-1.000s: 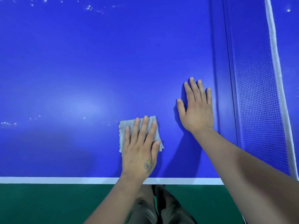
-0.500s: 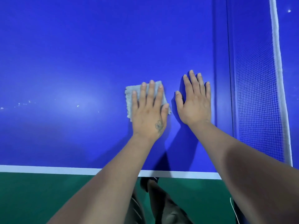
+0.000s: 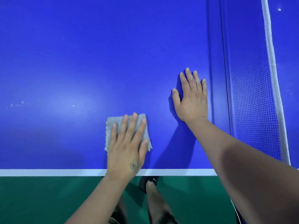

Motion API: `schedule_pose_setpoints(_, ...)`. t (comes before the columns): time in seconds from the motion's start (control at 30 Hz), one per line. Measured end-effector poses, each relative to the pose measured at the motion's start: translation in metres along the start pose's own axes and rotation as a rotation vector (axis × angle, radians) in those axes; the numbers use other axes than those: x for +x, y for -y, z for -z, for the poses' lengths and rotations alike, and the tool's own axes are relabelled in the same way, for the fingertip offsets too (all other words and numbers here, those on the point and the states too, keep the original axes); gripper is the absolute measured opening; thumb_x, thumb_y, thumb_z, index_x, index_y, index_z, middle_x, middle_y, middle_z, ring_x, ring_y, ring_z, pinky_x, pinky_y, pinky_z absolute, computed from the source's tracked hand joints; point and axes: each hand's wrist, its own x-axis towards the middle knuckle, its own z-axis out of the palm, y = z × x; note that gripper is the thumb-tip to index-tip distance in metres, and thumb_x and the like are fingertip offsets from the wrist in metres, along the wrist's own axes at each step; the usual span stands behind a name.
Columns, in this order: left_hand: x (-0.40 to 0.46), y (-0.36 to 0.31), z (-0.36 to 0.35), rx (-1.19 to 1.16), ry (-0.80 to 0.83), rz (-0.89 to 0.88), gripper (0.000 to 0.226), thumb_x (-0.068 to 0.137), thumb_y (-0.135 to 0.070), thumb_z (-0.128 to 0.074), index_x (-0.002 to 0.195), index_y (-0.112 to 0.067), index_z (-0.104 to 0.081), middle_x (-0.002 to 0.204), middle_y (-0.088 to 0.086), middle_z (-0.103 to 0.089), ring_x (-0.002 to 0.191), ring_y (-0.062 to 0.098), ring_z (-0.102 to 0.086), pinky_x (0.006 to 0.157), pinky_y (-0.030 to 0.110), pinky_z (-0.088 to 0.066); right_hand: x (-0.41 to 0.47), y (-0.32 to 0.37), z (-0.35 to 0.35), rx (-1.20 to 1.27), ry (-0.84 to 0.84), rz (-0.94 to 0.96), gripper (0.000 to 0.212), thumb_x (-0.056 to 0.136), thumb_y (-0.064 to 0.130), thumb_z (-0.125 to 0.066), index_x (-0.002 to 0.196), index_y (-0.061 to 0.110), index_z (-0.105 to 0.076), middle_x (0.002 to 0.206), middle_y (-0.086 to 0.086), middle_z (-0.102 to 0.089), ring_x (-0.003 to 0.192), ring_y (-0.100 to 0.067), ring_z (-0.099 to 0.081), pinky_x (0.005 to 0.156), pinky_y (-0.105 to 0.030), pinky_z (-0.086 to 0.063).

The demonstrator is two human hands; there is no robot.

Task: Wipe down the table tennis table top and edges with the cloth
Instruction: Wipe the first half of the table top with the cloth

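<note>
The blue table tennis table top (image 3: 97, 54) fills most of the head view, with a white edge line (image 3: 48, 172) along its near side. A folded grey cloth (image 3: 113, 126) lies flat on the blue surface close to that edge. My left hand (image 3: 127, 147) presses on the cloth with straight fingers, covering most of it. My right hand (image 3: 191, 97) rests flat on the bare table top to the right, fingers straight, beside the net.
The net (image 3: 254, 102) with its white top band (image 3: 270, 46) runs along the right side. Small white specks (image 3: 17, 104) dot the table at the left. Green floor (image 3: 40, 199) lies below the near edge, where my foot (image 3: 151, 183) shows.
My left hand has drawn the cloth back toward the near edge, after pushing it away half a second before. My right hand has stayed flat by the net.
</note>
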Motion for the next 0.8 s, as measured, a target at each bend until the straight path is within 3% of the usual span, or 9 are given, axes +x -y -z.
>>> schedule_pose_setpoints(0.13,0.056,0.004,0.0,-0.003,-0.041,0.126,0.064,0.113,-0.045,-0.026,0.172,-0.023,-0.014,0.179,0.006,-0.011,0.166,0.029,-0.003,0.132,0.059,-0.009,-0.002,0.002,0.001,0.028,0.005,-0.005,0.065,0.111,0.052,-0.034,0.167,0.02,-0.035,0.178,0.003,-0.021,0.166,-0.02,-0.009,0.135,-0.05,-0.005)
schedule_pose_setpoints(0.27,0.077,-0.029,-0.003,-0.043,-0.014,0.036,0.066,0.11,-0.051,-0.029,0.171,-0.025,-0.019,0.179,0.009,-0.01,0.166,0.031,-0.001,0.131,0.062,-0.007,-0.002,0.002,0.002,0.038,-0.003,0.004,0.066,0.111,0.055,-0.034,0.166,0.019,-0.038,0.177,0.002,-0.024,0.166,-0.021,-0.012,0.135,-0.051,-0.007)
schedule_pose_setpoints(0.57,-0.013,-0.025,-0.004,0.003,0.056,-0.137,0.064,0.113,-0.051,-0.023,0.172,-0.026,-0.013,0.18,0.004,-0.003,0.166,0.027,0.001,0.131,0.06,-0.015,-0.021,0.054,0.001,0.073,-0.062,-0.007,0.059,0.111,0.047,-0.036,0.16,0.017,-0.047,0.176,0.0,-0.029,0.166,-0.024,-0.015,0.134,-0.055,-0.004)
schedule_pose_setpoints(0.7,-0.048,0.011,0.001,0.024,0.083,-0.124,0.064,0.113,-0.053,-0.026,0.171,-0.028,-0.018,0.18,0.001,-0.007,0.166,0.027,-0.005,0.13,0.06,-0.019,-0.027,0.089,-0.009,0.107,-0.043,0.017,0.057,0.111,0.043,-0.04,0.16,0.016,-0.048,0.175,-0.002,-0.03,0.165,-0.025,-0.018,0.133,-0.058,-0.008)
schedule_pose_setpoints(0.8,-0.054,0.043,0.008,0.014,0.064,-0.049,0.066,0.111,-0.053,-0.034,0.17,-0.026,-0.024,0.179,0.001,-0.012,0.166,0.028,-0.009,0.13,0.062,-0.019,-0.027,0.098,-0.015,0.058,0.001,-0.009,0.061,0.111,0.046,-0.035,0.166,0.019,-0.039,0.178,0.0,-0.023,0.166,-0.023,-0.013,0.133,-0.058,-0.008)
